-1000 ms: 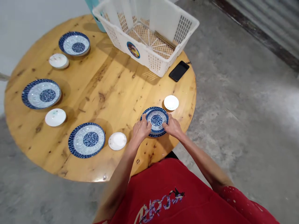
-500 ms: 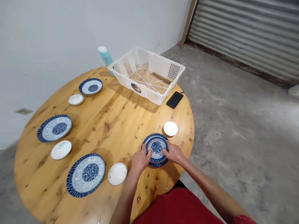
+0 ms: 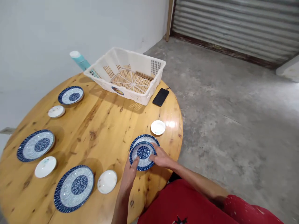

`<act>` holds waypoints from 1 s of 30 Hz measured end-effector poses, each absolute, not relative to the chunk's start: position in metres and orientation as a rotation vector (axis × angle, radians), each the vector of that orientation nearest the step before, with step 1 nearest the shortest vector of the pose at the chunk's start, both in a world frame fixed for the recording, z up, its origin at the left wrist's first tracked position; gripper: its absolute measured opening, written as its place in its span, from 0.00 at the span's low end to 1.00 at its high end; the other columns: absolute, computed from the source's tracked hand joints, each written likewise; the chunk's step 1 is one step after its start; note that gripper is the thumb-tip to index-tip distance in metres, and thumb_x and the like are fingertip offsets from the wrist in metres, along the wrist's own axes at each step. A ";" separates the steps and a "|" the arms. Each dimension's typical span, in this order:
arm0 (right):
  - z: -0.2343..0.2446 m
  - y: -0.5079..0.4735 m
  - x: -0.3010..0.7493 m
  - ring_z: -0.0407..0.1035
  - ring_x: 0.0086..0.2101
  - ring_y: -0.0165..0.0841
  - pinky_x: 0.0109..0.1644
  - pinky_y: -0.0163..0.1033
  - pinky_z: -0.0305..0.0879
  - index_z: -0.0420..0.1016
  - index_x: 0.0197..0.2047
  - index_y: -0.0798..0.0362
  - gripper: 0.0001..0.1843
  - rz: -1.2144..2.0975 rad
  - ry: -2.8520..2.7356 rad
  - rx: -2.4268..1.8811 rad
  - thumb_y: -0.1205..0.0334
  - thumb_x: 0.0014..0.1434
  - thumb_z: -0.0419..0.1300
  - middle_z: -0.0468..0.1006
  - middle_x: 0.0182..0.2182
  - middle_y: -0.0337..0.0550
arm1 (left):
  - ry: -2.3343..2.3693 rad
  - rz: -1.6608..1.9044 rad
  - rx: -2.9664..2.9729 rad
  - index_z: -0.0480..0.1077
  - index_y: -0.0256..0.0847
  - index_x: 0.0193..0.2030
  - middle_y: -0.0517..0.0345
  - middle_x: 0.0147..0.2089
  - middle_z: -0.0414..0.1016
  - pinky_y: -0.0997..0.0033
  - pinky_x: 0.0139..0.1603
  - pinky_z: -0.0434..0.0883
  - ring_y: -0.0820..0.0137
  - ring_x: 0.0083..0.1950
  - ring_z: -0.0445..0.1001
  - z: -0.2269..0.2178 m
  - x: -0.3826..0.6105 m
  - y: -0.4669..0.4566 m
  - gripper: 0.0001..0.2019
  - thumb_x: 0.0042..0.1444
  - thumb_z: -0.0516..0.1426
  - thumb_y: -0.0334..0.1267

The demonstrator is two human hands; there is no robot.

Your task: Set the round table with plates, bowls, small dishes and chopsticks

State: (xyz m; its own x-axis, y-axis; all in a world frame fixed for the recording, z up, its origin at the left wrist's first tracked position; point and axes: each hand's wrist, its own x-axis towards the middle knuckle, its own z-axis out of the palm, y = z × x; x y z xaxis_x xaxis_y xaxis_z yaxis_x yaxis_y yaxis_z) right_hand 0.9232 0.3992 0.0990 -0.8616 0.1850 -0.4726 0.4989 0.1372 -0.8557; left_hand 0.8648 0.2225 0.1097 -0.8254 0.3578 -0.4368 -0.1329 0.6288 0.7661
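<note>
A blue-and-white bowl (image 3: 143, 152) is gripped at its rim by both my hands, above a blue-rimmed plate (image 3: 146, 138) on the table. My left hand (image 3: 129, 171) is closed on the bowl's left side, thumb over the rim. On the opposite side my right hand (image 3: 161, 156) pinches it, thumb inside and fingers behind. The bowl is tilted toward me and covers most of the plate under it. Just beyond lies a small white dish (image 3: 158, 127). Left of my left hand is another small white dish (image 3: 107, 181), beside a large patterned plate (image 3: 74, 188).
Two more patterned plates (image 3: 35, 145) (image 3: 70, 95) and small white dishes (image 3: 45, 166) (image 3: 56, 111) line the left of the round wooden table (image 3: 109, 124). At the back stand a white plastic basket (image 3: 130, 97) holding thin sticks, a turquoise bottle (image 3: 80, 60) and a phone (image 3: 161, 97).
The bowl, which sat on the plate, is now raised and tilted toward me in both hands, exposing the plate's far part. The view has swung right, shifting everything leftward.
</note>
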 end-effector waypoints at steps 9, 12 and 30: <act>0.121 0.427 0.970 0.75 0.38 0.39 0.44 0.38 0.69 0.66 0.65 0.51 0.40 -1.712 2.213 0.428 0.66 0.47 0.58 0.81 0.39 0.41 | 2.286 1.239 -0.072 0.63 0.35 0.69 0.46 0.66 0.73 0.56 0.67 0.70 0.55 0.67 0.71 0.113 0.937 0.231 0.33 0.63 0.48 0.55; 0.122 0.438 0.996 0.75 0.40 0.39 0.47 0.38 0.69 0.69 0.61 0.51 0.36 -1.730 2.224 0.469 0.66 0.47 0.57 0.82 0.41 0.42 | 2.250 1.239 -0.036 0.64 0.37 0.68 0.44 0.65 0.73 0.55 0.67 0.70 0.53 0.68 0.71 0.109 0.955 0.243 0.34 0.62 0.49 0.56; 0.111 0.436 1.087 0.74 0.40 0.38 0.49 0.42 0.71 0.70 0.59 0.53 0.34 -1.876 2.343 1.045 0.65 0.47 0.55 0.81 0.41 0.42 | 1.871 1.460 0.342 0.67 0.36 0.63 0.42 0.64 0.73 0.52 0.71 0.61 0.54 0.66 0.70 0.100 0.981 0.286 0.27 0.61 0.55 0.49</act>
